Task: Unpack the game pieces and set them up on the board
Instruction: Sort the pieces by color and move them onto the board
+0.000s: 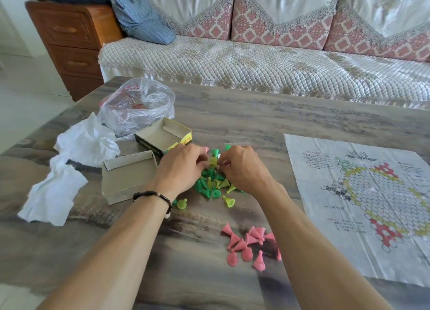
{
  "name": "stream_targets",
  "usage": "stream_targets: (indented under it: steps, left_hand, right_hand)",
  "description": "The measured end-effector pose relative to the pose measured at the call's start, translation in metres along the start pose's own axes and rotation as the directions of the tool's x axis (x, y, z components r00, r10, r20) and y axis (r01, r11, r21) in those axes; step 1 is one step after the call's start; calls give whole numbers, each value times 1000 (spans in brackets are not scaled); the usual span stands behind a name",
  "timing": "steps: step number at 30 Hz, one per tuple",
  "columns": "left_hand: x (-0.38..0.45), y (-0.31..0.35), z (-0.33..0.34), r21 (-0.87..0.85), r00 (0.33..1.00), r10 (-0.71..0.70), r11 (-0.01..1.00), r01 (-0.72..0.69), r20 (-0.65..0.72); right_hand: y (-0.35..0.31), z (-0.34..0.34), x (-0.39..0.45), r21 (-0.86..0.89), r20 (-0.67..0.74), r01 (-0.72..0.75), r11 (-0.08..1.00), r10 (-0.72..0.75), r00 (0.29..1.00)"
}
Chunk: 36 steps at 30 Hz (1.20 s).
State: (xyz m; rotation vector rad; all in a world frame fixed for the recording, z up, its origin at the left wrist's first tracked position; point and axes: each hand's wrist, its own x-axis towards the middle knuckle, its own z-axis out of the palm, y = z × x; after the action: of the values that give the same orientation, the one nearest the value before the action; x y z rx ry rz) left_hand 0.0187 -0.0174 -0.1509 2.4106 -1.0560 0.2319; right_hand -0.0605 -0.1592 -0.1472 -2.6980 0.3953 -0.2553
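Note:
A heap of green and yellow cone-shaped pieces (213,186) lies mid-table. My left hand (183,167) and my right hand (242,167) rest on top of the heap, fingertips meeting around a yellow piece (213,161); which hand holds it I cannot tell. Several pink pieces (246,244) lie grouped nearer to me. The paper board (363,200), printed with a hexagon grid and coloured corners, lies flat on the right with no pieces on it. A single yellow piece (229,201) and another (182,203) lie loose near the heap.
An open cardboard box tray (162,136) and its lid (129,177) sit left of the heap. Crumpled white paper (69,167) and a clear plastic bag (137,105) lie at the far left. A sofa (256,65) stands beyond the table.

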Motion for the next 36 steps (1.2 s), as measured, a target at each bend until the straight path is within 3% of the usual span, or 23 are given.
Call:
stream_targets:
  steps: [5,12,16,26,31,36]
  left_hand:
    - [13,3,-2,-158,998,-59,986,54,-27]
    - [51,-2,4,110,977,-76,992,55,197]
    - [60,1,4,151,968,-77,988,42,239]
    - [48,4,-10,102,990,-30,995,16,138]
    - [27,30,-32,-100,995,50,994,-41,89]
    - [-22,71,-22,-335,952,190,937,-103,240]
  right_hand:
    - [4,0,1,173,-80,-64,983,78,994]
    - [14,-3,8,301,-129,-98,949,142,981]
    - [20,-2,9,313,-130,-98,945,144,981]
    - [23,-20,-2,570,-106,-142,810,243,964]
    - [30,-35,-28,587,-89,-167,792,268,959]
    - [35,-54,-65,507,-45,-175,844,230,972]
